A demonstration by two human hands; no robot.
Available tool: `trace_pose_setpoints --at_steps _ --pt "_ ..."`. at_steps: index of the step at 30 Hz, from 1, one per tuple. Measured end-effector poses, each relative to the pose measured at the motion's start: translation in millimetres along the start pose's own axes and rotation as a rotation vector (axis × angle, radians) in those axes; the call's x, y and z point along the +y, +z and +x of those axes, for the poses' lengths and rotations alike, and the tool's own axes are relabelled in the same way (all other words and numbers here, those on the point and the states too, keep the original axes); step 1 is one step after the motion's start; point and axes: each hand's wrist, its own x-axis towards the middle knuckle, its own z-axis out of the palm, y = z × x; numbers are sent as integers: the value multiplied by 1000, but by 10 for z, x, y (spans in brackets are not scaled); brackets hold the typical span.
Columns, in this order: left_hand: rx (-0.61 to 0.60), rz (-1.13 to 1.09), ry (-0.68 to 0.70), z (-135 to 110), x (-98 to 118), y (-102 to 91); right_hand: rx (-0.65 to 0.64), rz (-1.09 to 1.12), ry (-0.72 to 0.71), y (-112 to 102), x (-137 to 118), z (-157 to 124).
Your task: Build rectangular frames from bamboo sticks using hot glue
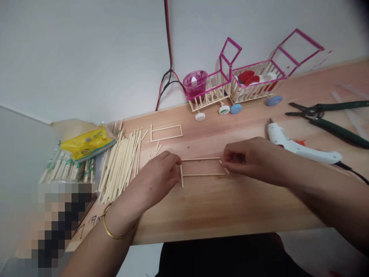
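Pinching the frame [203,175] with our right hand [242,154], left hand [165,169] at its left end, grip unclear, we judge it light, fragile, best held by both ends.

Two hands [165,169] [245,156], two stick frames [203,175] [167,138], two stick carts [210,94] [258,85], four wheels [200,116] [224,110] [236,109] [274,100], one plastic cup [196,87], one glue gun [304,151], one pair of cutters [314,112], one bracelet [104,223], one yellow packet [88,143] are showing

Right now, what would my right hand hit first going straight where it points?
Likely the short slanted stick at the nearer frame's right end, by your right hand; contact is hard to judge.
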Motion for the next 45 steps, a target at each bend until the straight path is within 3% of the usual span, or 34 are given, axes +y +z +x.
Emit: trace_pose_setpoints --at_steps 4,7,15,40,45 --pt "-69 32 -9 -15 25 4 -5 -18 -288 62 -30 7" --pt "-80 65 -17 -6 54 52 -32 -84 -337 120 -11 23" --pt "-43 151 9 7 110 137 -76 -119 -306 105 21 24" --pt "-73 158 -6 33 114 138 -84 -57 -296 63 14 24" --pt "-77 154 0 31 85 145 11 -84 17 -112 71 -46"
